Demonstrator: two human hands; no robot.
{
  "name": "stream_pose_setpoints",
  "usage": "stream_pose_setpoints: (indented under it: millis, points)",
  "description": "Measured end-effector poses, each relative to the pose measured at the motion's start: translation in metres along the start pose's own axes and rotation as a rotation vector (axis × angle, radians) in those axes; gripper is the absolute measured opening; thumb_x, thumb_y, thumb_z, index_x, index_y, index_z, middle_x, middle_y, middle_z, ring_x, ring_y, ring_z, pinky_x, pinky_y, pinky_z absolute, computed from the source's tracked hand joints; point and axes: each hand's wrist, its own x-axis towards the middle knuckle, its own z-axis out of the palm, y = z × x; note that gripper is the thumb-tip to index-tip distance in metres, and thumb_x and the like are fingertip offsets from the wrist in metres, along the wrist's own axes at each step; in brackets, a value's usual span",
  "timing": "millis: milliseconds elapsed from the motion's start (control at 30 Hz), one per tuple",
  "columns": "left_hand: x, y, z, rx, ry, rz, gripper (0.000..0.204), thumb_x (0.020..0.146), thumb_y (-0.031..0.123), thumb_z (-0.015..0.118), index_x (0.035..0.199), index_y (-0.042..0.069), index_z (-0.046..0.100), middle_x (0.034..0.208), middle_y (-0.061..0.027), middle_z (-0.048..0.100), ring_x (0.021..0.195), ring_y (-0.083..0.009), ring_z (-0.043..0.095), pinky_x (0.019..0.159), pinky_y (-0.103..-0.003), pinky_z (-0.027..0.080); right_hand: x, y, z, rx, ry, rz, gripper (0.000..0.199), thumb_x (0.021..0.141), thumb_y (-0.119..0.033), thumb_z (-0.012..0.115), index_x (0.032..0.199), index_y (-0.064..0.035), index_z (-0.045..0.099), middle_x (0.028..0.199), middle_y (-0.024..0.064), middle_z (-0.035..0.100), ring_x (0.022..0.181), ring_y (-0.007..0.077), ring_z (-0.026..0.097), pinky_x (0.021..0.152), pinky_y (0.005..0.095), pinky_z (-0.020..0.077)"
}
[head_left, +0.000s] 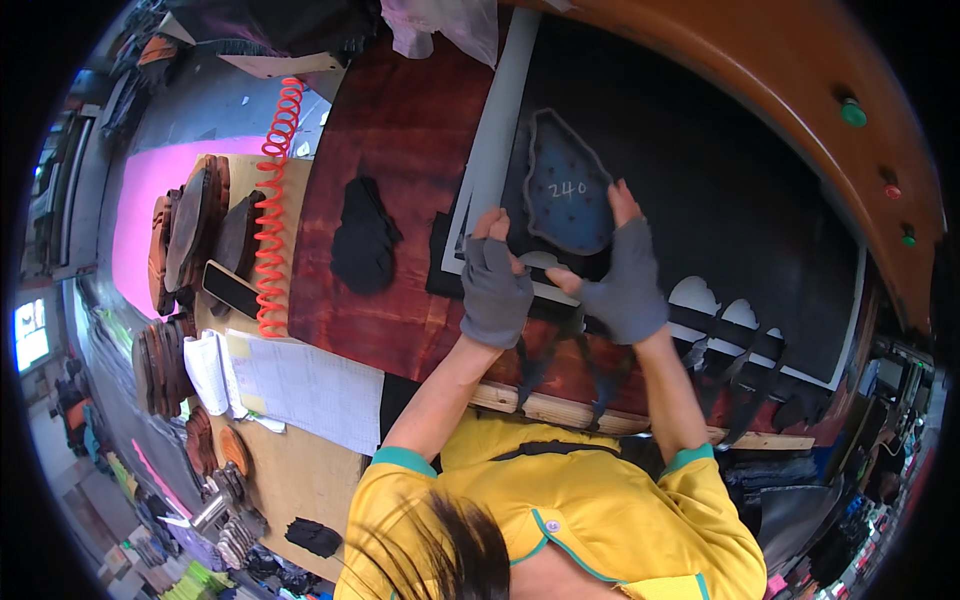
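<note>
A shaped cutting die (pixel 572 190) with a metal rim, a bluish inside and chalk marks lies on a black sheet (pixel 690 170). Both my hands wear grey fingerless gloves. My right hand (pixel 630 285) is open beside the die, its fingertips at the die's right edge and its thumb pointing left below it. My left hand (pixel 495 290) lies over the sheet's left edge, lower left of the die, with the fingers stretched forward and holding nothing. Along the sheet's near edge, cut-out gaps show white beneath, and narrow black strips hang down.
A stack of black cut pieces (pixel 364 238) rests on the red-brown board (pixel 400 130). Left of it are a coiled red air hose (pixel 272 210), a phone (pixel 232 291), papers (pixel 300 385) and several more dies (pixel 195 235). An orange machine beam (pixel 800 80) with buttons curves over the far right.
</note>
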Motion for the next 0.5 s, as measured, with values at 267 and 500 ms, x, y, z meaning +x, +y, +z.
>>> stream_pose_setpoints:
  millis: [267,500]
  points:
    - [-0.001,-0.006,0.013,0.004,0.05,0.049,0.036,0.094,0.002,0.044,0.13,-0.001,0.049,0.129,-0.0218,0.054,0.115,-0.0392,0.055,0.094,-0.043,0.048,-0.009,0.017,0.053,0.002,0.317,-0.116,0.078,0.07,-0.031,0.087,0.13,-0.0059,0.044,0.137,0.0257,0.047,0.114,0.0422,0.056,0.091,0.0471,0.0488]
    - [0.022,-0.012,0.032,0.005,0.056,0.089,0.05,0.082,-0.005,0.052,0.131,-0.003,0.047,0.132,-0.0235,0.051,0.115,-0.0415,0.055,0.094,-0.046,0.048,0.018,0.021,0.053,-0.096,0.393,-0.151,0.073,0.075,-0.036,0.083,0.13,-0.0077,0.043,0.136,0.0267,0.047,0.113,0.044,0.056,0.09,0.0494,0.0497]
